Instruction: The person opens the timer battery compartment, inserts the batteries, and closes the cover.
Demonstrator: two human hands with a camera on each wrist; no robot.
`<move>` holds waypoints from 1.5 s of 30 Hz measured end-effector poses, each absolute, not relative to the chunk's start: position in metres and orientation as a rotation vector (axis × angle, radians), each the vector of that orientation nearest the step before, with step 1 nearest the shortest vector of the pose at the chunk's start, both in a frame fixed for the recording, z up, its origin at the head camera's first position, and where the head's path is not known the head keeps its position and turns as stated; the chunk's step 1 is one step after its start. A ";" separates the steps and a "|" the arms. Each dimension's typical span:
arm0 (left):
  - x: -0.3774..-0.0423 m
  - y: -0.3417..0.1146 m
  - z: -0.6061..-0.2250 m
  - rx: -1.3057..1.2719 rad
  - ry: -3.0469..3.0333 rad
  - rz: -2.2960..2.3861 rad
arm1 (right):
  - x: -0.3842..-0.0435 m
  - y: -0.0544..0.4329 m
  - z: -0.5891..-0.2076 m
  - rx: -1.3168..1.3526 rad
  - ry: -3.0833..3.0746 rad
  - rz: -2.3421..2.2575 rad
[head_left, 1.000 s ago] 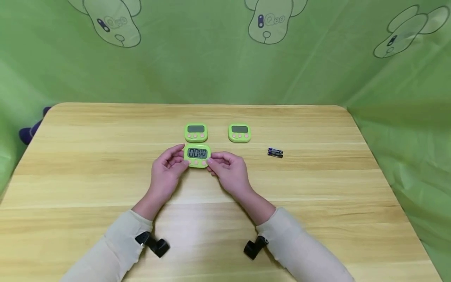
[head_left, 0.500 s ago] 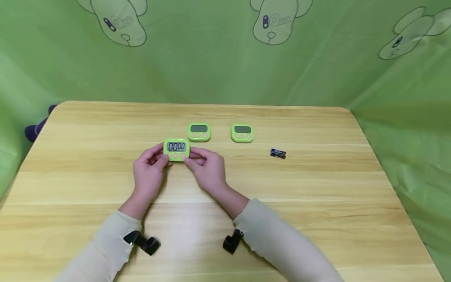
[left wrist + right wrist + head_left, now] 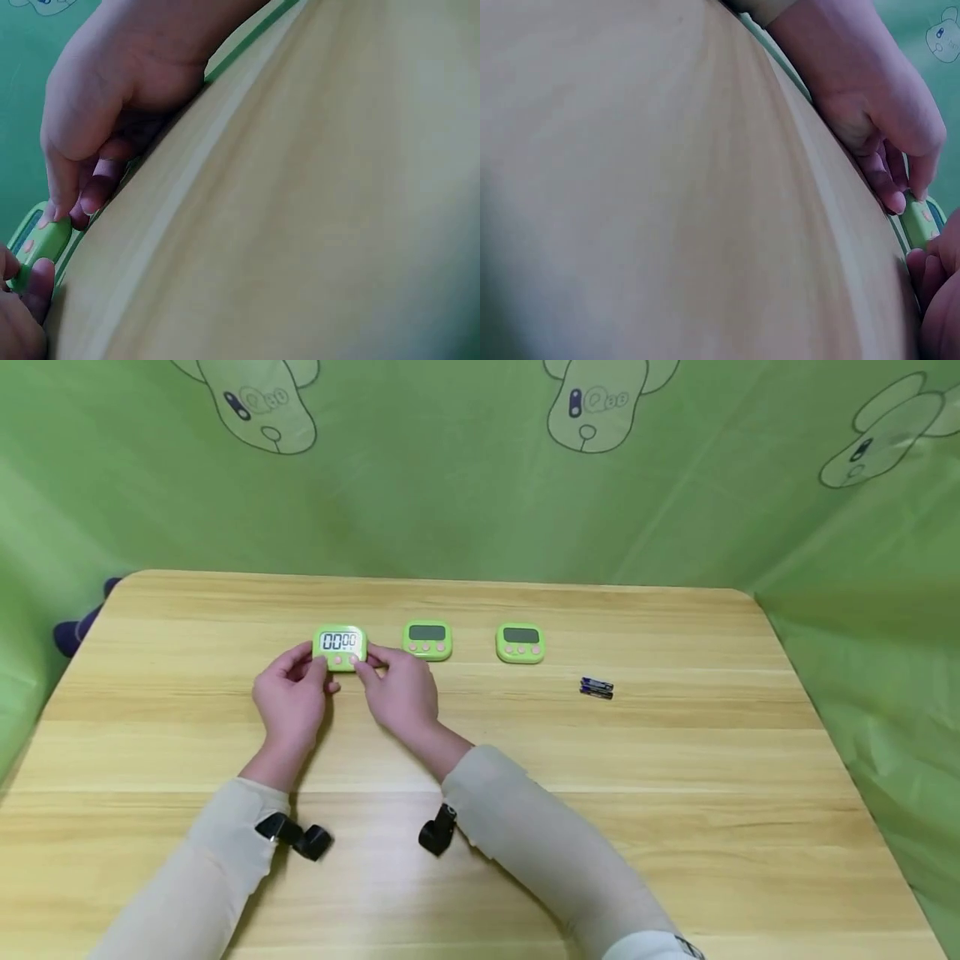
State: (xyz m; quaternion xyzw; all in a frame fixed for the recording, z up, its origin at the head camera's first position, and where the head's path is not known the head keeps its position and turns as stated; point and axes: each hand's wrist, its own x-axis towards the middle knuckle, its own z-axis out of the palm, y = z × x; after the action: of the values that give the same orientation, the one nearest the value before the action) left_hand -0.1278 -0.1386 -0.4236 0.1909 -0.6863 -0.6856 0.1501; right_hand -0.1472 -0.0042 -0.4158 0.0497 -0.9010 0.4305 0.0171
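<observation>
From my distant seat I see the lit timer (image 3: 340, 648) left of centre in the upper half of the frame, its screen reading zeros, held between both hands. The left hand (image 3: 291, 697) pinches its left end, thumb on the front near the lower corner and the other fingers partly hidden behind it; the right hand (image 3: 405, 692) pinches the right end in the same manner. I cannot tell whether its lower edge touches the table (image 3: 525, 827). To do this positioning well, in my judgement, both grips should press equally, so the timer does not turn, and the thumbs should be light, because they lie at the pink buttons and could press one by accident. The right hand is just beside the middle timer (image 3: 427, 641), so I would move it carefully there. This one and the right timer (image 3: 521, 643), both with blank screens, offer a good line for alignment. The batteries (image 3: 597, 687) lie right of centre, well apart from the hands.
</observation>
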 end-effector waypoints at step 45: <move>-0.124 -0.126 -0.425 0.636 -2.103 -1.642 | -0.144 0.011 -0.420 0.334 -2.703 1.343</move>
State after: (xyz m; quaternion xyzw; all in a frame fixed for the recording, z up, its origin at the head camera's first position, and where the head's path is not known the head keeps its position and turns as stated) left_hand -0.1244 -0.1258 -0.4252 0.2273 -0.7515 -0.5869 0.1979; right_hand -0.1439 0.0110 -0.4195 0.1100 -0.8889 0.4415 0.0525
